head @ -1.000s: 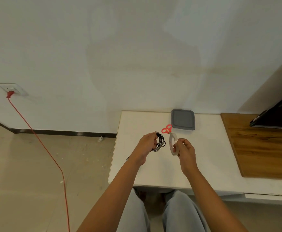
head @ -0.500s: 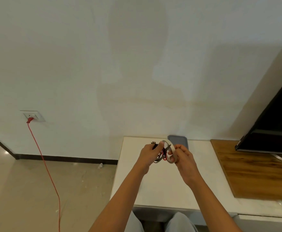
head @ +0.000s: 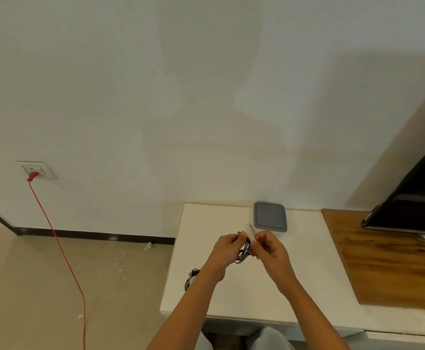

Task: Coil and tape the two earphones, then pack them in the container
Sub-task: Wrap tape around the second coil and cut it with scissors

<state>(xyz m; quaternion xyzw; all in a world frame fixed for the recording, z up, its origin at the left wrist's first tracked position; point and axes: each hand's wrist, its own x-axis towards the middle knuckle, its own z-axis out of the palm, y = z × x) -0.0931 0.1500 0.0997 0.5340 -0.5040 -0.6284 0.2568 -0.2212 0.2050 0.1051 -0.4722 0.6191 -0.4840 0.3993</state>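
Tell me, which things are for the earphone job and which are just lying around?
For the job:
coiled earphone, held in the left hand
tape strip, pinched by the right hand
second earphone
grey container

Just lying about:
wooden board
black screen
red cable
wall socket

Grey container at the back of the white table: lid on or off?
On. The flat, rimmed grey plastic lid covers the whole top of the grey rectangular container; no interior or contents show.
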